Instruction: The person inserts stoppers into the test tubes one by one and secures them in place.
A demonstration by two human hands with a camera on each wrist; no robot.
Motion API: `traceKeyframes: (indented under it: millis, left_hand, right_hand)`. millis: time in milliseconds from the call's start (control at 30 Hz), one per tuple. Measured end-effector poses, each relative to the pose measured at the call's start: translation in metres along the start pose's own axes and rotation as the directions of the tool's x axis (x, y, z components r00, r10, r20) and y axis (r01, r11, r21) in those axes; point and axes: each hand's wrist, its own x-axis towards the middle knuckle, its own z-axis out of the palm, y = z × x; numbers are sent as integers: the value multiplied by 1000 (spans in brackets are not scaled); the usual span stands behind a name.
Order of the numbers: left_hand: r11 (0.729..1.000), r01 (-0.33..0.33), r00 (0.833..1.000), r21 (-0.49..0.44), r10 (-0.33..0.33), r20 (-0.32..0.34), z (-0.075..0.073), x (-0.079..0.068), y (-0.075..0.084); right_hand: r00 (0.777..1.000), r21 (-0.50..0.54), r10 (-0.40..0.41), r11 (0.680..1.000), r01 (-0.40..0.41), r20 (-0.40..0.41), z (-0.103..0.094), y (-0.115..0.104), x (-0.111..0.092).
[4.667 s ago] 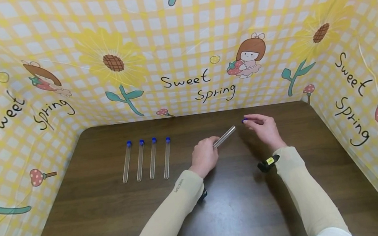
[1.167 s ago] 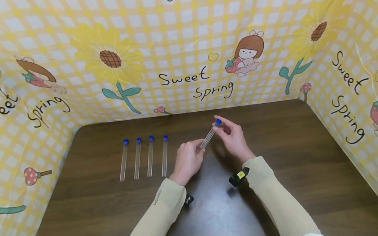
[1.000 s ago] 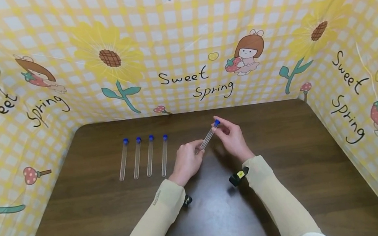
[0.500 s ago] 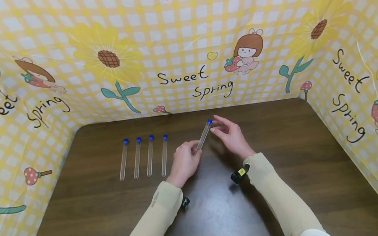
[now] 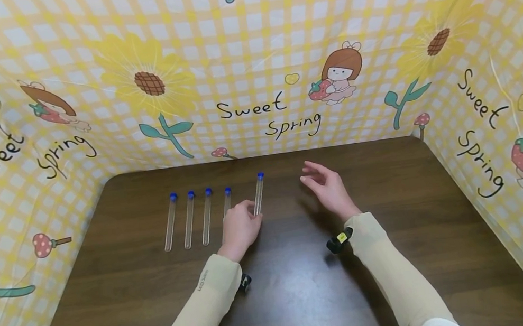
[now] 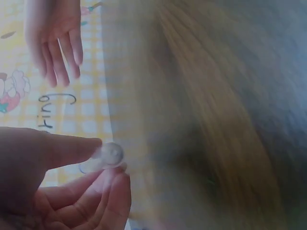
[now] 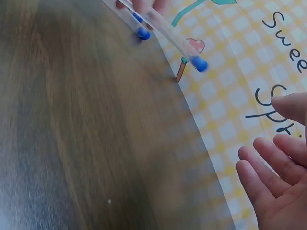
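Observation:
My left hand (image 5: 241, 228) pinches a clear test tube (image 5: 258, 194) near its lower end, between thumb and fingers. A blue cap (image 5: 260, 175) sits on the tube's upper end. In the left wrist view the rounded bottom of the tube (image 6: 113, 154) points toward the camera. Off to the right, my right hand (image 5: 331, 190) is held with its fingers spread and nothing between them. Several capped tubes (image 5: 189, 221) lie side by side on the table, left of the held one. The left hand partly covers the rightmost lying tube (image 5: 228, 201).
The dark wood table (image 5: 294, 292) shows a bright sheen near its front. Yellow checked cloth (image 5: 251, 63) with printed flowers and lettering rises behind it and at both sides. A dark wrist camera (image 5: 339, 241) is strapped under the right sleeve.
The blue cap went from my right fingers onto the tube. My right hand then let go, and my left hand carried the capped tube leftward toward the row.

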Motion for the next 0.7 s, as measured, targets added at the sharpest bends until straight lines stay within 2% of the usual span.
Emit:
traceKeyframes:
  millis: [300,533,700]
  left_hand:
    - [995,66,997,77,-69,34,-2,2,-21]
    - [990,111,990,91,-118,74,0,0,-27]
    - [990,107,991,90,-114,70,1,0,-28]
  right_hand:
    - [1000,-15,12,1000,-12,-12,-5,10,-1]
    - [1000,-29,22,999,-23,-15,-11,16,-5]
    - [1000,-22,20,1000,-21,-11,-15,17,-4]
